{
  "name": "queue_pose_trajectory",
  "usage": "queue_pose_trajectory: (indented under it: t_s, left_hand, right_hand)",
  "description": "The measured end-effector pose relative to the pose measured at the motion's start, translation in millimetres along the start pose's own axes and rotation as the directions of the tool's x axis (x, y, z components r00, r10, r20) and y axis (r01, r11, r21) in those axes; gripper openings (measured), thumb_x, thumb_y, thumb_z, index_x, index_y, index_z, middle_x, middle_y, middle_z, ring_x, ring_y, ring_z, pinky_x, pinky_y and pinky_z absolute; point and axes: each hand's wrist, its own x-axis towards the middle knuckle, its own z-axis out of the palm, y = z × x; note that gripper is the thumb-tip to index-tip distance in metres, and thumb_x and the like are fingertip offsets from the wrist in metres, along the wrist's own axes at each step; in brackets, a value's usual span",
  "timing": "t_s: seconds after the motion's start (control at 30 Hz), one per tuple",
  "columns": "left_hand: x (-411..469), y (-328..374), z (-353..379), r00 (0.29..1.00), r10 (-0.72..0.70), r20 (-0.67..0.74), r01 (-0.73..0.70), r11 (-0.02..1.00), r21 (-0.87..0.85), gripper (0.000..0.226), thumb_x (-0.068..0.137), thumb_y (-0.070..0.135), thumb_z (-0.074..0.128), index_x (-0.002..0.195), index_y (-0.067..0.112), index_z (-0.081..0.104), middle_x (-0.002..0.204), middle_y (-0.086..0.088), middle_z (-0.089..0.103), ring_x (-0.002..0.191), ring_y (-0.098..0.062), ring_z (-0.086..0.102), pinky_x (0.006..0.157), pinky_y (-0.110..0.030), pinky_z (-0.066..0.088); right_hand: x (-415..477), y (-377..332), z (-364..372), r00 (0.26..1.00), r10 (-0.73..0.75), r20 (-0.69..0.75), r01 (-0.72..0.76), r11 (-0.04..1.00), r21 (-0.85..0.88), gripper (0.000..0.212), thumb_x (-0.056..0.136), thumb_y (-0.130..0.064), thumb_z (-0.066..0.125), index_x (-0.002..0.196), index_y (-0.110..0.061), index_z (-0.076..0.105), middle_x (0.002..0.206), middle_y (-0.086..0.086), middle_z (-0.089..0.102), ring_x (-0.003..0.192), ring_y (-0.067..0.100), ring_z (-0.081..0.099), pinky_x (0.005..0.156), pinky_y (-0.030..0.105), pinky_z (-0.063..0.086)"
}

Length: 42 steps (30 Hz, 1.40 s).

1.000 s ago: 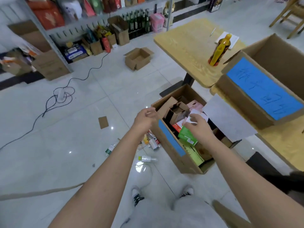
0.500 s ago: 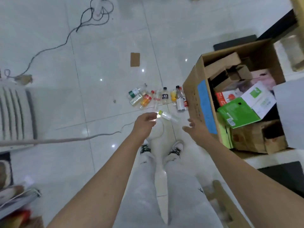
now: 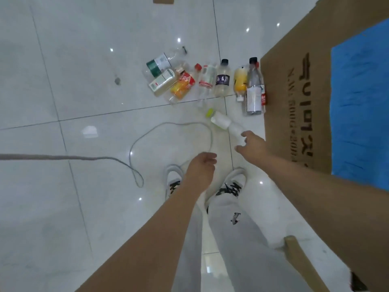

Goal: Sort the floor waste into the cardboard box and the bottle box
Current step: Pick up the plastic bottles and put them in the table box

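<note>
Bare forearms, no sleeves, lt grey trousers [image 3: 242,239], white sneakers [image 3: 235,180] w/ black laces

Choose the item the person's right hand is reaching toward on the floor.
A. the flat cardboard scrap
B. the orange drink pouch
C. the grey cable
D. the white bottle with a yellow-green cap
D: the right hand, fingers spread, is at the base of the white bottle, which lies apart from the row of bottles.

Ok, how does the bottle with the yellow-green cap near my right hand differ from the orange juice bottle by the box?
The yellow-green-capped bottle has a white label and looks clear and empty; the orange juice bottle looks yellow-orange through most of its body. The first lies apart from the row, at the fingertips of the right hand; the second lies within the row of bottles. Both lie on their sides on the floor.
</note>
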Motion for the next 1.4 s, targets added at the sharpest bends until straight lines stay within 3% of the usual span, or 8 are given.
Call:
queue_pose_trajectory:
  t_s: [0.23, 0.43, 0.53, 0.67, 1.0, 1.1, 1.23, 1.4]
  left_hand:
    - [132.4, -9.7, -20.2, 0.993, 0.093, -0.073, -0.093, 0.996, 0.011, 0.029, 0.091, -0.006, 0.049, 0.112, 0.009, 0.061, 0.103, -0.008, 0.066, 0.084, -0.015, 0.060, 0.060, -0.013, 0.043]
    - [197.4, -38.5, -31.8, 0.990, 0.119, -0.072, -0.115, 0.991, 0.066, 0.031, 0.091, -0.004, 0.049, 0.115, 0.010, 0.063, 0.104, -0.005, 0.068, 0.081, -0.011, 0.062, 0.070, -0.017, 0.043]
    - [211.1, -52.1, -37.3, 0.980, 0.164, -0.111, -0.137, 0.966, 0.218, 0.034, 0.089, -0.003, 0.047, 0.113, 0.016, 0.063, 0.101, 0.004, 0.069, 0.092, -0.015, 0.064, 0.078, -0.020, 0.048]
    - [190.2, -59.9, -33.7, 0.957, 0.183, -0.224, -0.063, 0.888, 0.456, 0.042, 0.086, 0.006, 0.041, 0.120, 0.025, 0.057, 0.116, 0.011, 0.066, 0.104, -0.014, 0.060, 0.090, -0.036, 0.051]
    - [19.3, 52.9, -5.4, 0.956, 0.194, -0.222, -0.103, 0.926, 0.363, 0.042, 0.088, 0.006, 0.042, 0.126, 0.021, 0.055, 0.120, 0.003, 0.063, 0.110, -0.018, 0.058, 0.096, -0.037, 0.048]
    - [-64.8, 138.8, 9.6, 0.924, 0.309, -0.224, -0.268, 0.943, 0.196, 0.039, 0.090, 0.003, 0.047, 0.122, 0.022, 0.057, 0.116, 0.004, 0.063, 0.108, -0.017, 0.060, 0.093, -0.031, 0.048]
    - [-200.0, 264.5, 35.2, 0.822, 0.545, -0.165, -0.561, 0.825, -0.069, 0.039, 0.091, -0.002, 0.048, 0.109, 0.031, 0.058, 0.111, 0.006, 0.064, 0.106, -0.011, 0.062, 0.092, -0.036, 0.051]
    - [-358.6, 376.7, 82.6, 0.750, 0.661, -0.038, -0.655, 0.733, -0.183, 0.036, 0.093, -0.001, 0.055, 0.124, 0.016, 0.057, 0.114, -0.001, 0.065, 0.101, -0.010, 0.060, 0.086, -0.022, 0.046]
  right_hand:
    - [127.2, -0.6, 63.3, 0.986, -0.103, -0.132, 0.075, 0.977, -0.200, 0.055, 0.088, -0.020, 0.063, 0.136, -0.009, 0.041, 0.123, 0.017, 0.048, 0.114, 0.034, 0.050, 0.086, 0.038, 0.045]
    - [206.1, 19.7, 108.8, 0.955, -0.116, -0.273, 0.018, 0.941, -0.337, 0.062, 0.083, -0.010, 0.059, 0.139, -0.008, 0.034, 0.132, 0.016, 0.041, 0.122, 0.033, 0.041, 0.095, 0.040, 0.040]
    - [232.4, 33.9, 123.1, 0.956, -0.092, -0.280, -0.017, 0.931, -0.365, 0.069, 0.080, -0.013, 0.062, 0.141, -0.008, 0.031, 0.130, 0.017, 0.045, 0.121, 0.035, 0.044, 0.102, 0.042, 0.037]
    - [223.7, 44.9, 127.1, 0.969, -0.054, -0.243, -0.017, 0.959, -0.283, 0.062, 0.079, -0.017, 0.068, 0.132, -0.008, 0.037, 0.122, 0.017, 0.048, 0.112, 0.037, 0.048, 0.089, 0.039, 0.040]
    - [39.1, -29.4, 10.1, 0.948, -0.053, -0.315, 0.131, 0.964, 0.231, 0.065, 0.075, -0.029, 0.076, 0.132, -0.020, 0.045, 0.119, 0.006, 0.057, 0.108, 0.028, 0.057, 0.086, 0.040, 0.051]
    - [-57.6, -85.0, -73.0, 0.905, -0.085, -0.416, 0.274, 0.866, 0.419, 0.062, 0.075, -0.026, 0.080, 0.129, -0.021, 0.050, 0.107, -0.005, 0.061, 0.100, 0.018, 0.061, 0.082, 0.033, 0.050]
    - [-219.5, -134.1, -205.3, 0.807, -0.079, -0.586, 0.456, 0.714, 0.531, 0.042, 0.074, -0.019, 0.083, 0.107, -0.022, 0.056, 0.090, -0.013, 0.065, 0.079, -0.003, 0.063, 0.069, 0.013, 0.049]
    - [-386.3, -147.1, -318.7, 0.672, -0.020, -0.740, 0.571, 0.649, 0.502, 0.053, 0.066, -0.033, 0.085, 0.110, -0.026, 0.058, 0.104, -0.007, 0.071, 0.094, 0.010, 0.069, 0.087, 0.038, 0.056]
